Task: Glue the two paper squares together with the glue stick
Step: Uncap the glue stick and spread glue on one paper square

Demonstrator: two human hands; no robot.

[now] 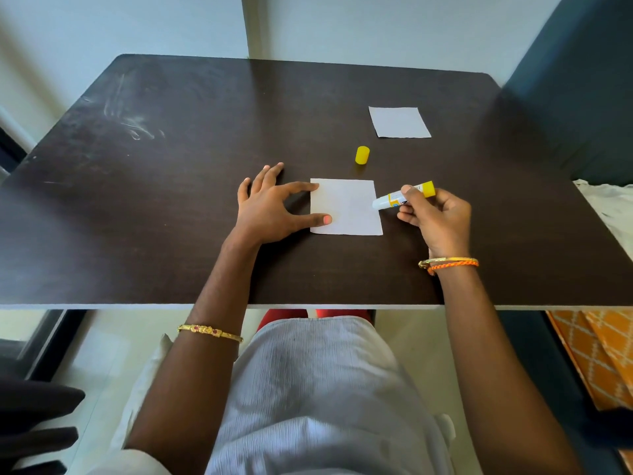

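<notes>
Lying slantwise in the right hand (435,214), the glue stick (402,195) points down-left.

Bench (171,207): dark wood-grain top, pale smears at 10 o'clock.
Near paper square (349,209): flat at centre, left hand (270,210) pressing its 9 o'clock edge.
Far paper square (399,122): flat at 1 o'clock.
Yellow cap (362,155): upright between the squares.
</notes>
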